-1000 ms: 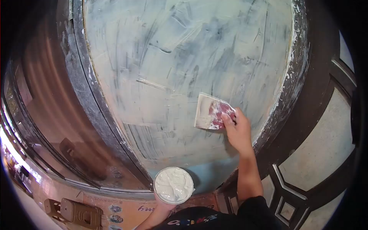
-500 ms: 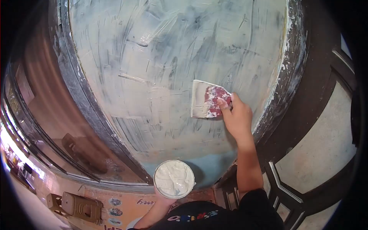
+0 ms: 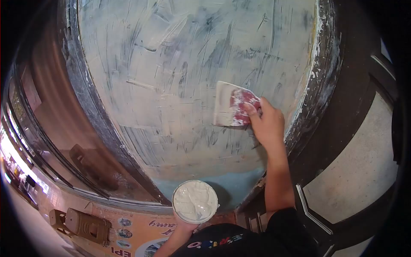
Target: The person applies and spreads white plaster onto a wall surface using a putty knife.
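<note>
My right hand (image 3: 269,124) is closed round the red, paste-smeared grip of a putty knife (image 3: 224,105). Its wide pale blade is held at the wall panel (image 3: 184,111), which is streaked with off-white filler over grey and blue; whether the edge touches cannot be told. Low in the view, my left hand (image 3: 187,225) supports a round tub of white putty (image 3: 195,201) from below. The tub's top faces me, its putty ridged and glossy. Most of the left hand's fingers are hidden beneath the tub.
Dark frames (image 3: 100,115) smeared with filler border the panel. At left is a brown glass pane (image 3: 60,98); at right, a dark door with pale panels (image 3: 359,171). Brown plastic stools (image 3: 87,227) stand lower left, near an orange printed banner (image 3: 141,233) on the floor.
The view has shifted slightly. My right hand and the putty knife sit a little higher and further right in view. The tub stays nearly in place.
</note>
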A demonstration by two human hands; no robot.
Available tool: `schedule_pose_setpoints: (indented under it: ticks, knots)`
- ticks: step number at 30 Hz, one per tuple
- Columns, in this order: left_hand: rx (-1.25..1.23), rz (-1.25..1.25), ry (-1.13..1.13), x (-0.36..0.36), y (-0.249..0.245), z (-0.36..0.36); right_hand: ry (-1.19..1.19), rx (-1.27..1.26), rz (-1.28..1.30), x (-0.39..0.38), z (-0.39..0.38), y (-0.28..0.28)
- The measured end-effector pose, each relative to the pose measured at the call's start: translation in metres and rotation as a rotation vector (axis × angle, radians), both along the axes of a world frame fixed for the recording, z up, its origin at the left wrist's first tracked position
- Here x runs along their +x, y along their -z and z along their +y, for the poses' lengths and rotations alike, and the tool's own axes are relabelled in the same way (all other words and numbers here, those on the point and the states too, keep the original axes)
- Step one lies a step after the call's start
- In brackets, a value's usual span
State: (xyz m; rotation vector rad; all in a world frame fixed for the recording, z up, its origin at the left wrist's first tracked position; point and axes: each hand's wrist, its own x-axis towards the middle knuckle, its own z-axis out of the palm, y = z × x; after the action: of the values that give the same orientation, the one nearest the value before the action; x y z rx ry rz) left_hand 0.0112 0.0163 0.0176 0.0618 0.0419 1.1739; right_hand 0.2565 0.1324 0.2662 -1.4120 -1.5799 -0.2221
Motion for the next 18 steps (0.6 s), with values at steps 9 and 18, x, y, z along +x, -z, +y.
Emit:
schedule_pose_setpoints:
  ticks: [9, 18]
  knots:
    - [-0.015, -0.053, 0.017, -0.015, 0.001, 0.004, -0.209, -0.035, 0.338, 0.037, -0.006, -0.003]
    - [-0.032, -0.229, 0.126, -0.015, -0.017, 0.006, 0.206, -0.035, 0.085, 0.05, -0.012, 0.003]
